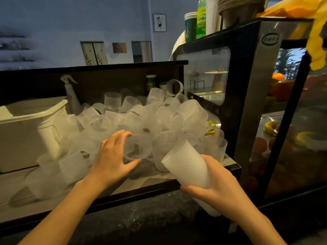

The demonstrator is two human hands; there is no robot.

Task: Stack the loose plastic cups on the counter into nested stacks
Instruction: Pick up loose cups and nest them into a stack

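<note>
A: Table (155, 175) piled with loose cups (141, 117). Step?
B: Mid-stacking. Right hand (217, 184) grips nested stack (187, 167), just right of pile. Left hand (113, 156) spread, reaching one loose cup (138, 149); grab, seat it next.

dim bluish indoor light, motion-blurred cups (141, 121), curved wide-angle edges (glare on display case (251, 96))

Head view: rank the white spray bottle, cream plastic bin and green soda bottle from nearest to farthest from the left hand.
From the left hand:
1. Cream plastic bin, at the left.
2. White spray bottle, behind the cups, back left.
3. Green soda bottle, atop the display case, upper right.
</note>
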